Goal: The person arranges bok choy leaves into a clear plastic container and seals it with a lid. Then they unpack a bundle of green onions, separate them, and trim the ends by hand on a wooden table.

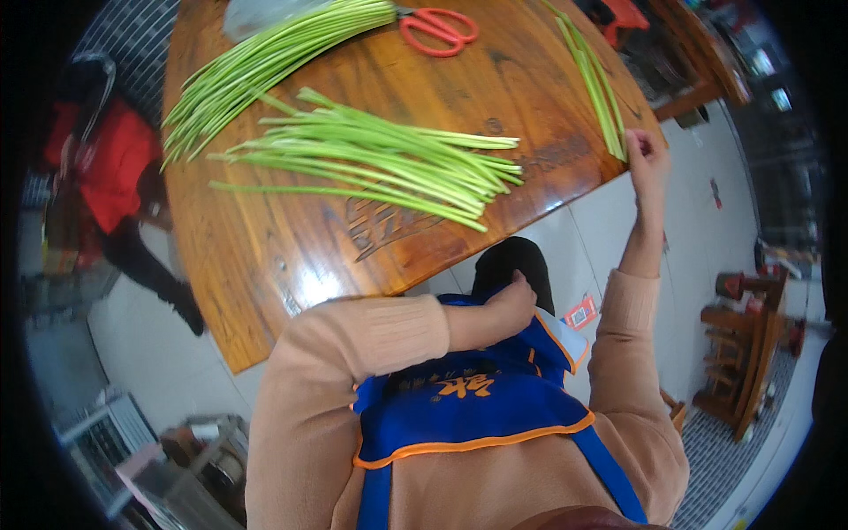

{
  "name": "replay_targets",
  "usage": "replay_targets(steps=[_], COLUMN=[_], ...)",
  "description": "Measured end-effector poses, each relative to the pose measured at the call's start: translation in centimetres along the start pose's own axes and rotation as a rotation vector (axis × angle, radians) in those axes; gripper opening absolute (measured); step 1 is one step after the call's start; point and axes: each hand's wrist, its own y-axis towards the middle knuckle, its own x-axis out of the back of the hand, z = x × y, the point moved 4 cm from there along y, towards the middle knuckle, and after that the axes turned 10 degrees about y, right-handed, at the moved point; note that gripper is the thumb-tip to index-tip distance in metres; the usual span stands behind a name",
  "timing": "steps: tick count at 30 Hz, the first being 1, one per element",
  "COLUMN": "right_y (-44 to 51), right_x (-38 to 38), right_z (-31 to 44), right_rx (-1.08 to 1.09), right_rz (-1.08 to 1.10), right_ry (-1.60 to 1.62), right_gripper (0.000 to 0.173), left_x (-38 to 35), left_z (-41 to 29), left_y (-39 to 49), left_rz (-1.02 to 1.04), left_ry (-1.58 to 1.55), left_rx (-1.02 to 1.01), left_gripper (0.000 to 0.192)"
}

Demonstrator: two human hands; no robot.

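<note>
Near the table's right edge, my right hand [647,159] has its fingers curled at the lower ends of a few long green stalks [594,89]. Whether it pinches them is not clear. My left hand [511,306] is low over my lap, against the blue apron [464,411] with orange trim; any grip on the cloth is hidden. Before me lies a loose pile of cut green stalks [397,159] resembling garlic scapes. Behind it is a longer bundle of them [265,69]. Red-handled scissors [438,32] lie at that bundle's right end, blades mostly hidden.
A clear plastic bag [265,16] sits at the back of the carved wooden table [530,73]. To the left is a person in red [116,165]. A red-and-white printed packet [580,314] shows beyond the apron, and wooden furniture [742,358] stands at right.
</note>
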Motion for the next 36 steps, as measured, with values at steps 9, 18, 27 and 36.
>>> replay_targets(steps=[9,18,27,36], right_y=[-7.6,-11.0,-11.5,-10.8], right_x=[-8.1,-13.9,-14.3,-13.2], right_z=[14.5,20.0,19.1,16.6], right_rx=[0.434,0.594,0.475,-0.177], right_rz=[0.188,0.330,0.392,0.518], right_ry=[0.155,0.060,0.094,0.632], right_gripper=[0.012,0.017,0.010,0.012], left_x=[-0.6,-0.4,-2.0,-1.1], left_z=[-0.2,-0.1,-0.7,-0.1], left_y=[0.6,1.3,3.7,2.5], left_rz=[0.056,0.194,0.175,0.186], left_ry=[-0.017,-0.059,-0.110,-0.107], left_rx=[0.019,-0.012,0.132,0.083], left_gripper=[0.038,0.044,0.045,0.055])
